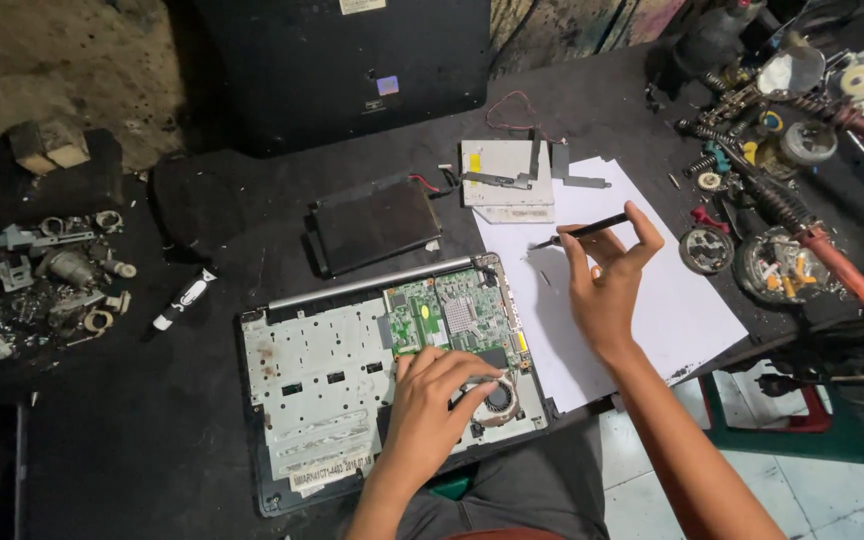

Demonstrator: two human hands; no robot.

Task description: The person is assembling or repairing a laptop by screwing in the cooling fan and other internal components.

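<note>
Opened laptop (352,390) lying flat on the dark table (152,440), bottom cover off, pale grey inner frame showing on its left half with slots and a white label near the front edge. Green board (447,320) in the laptop's right rear corner, silver square patch in its middle. Round fan (497,398) in the laptop's right front corner, copper-rimmed, partly under fingers.

Left hand (437,395) resting on the laptop, fingers curled loosely over the fan's edge, touching it, not clenched around anything.

Right hand (607,280) raised just right of the laptop, above the white paper (672,300), thumb and fingers pinching a thin black tool (582,231), tip pointing back toward the laptop.

Behind the laptop: black battery (374,225), and a pale drive (507,180) with grey brackets. Far right of the laptop: soldering iron (842,265) among springs and small parts. Left of the laptop: small white-and-black pen-like item (184,298), then a heap of metal scraps (52,270).
</note>
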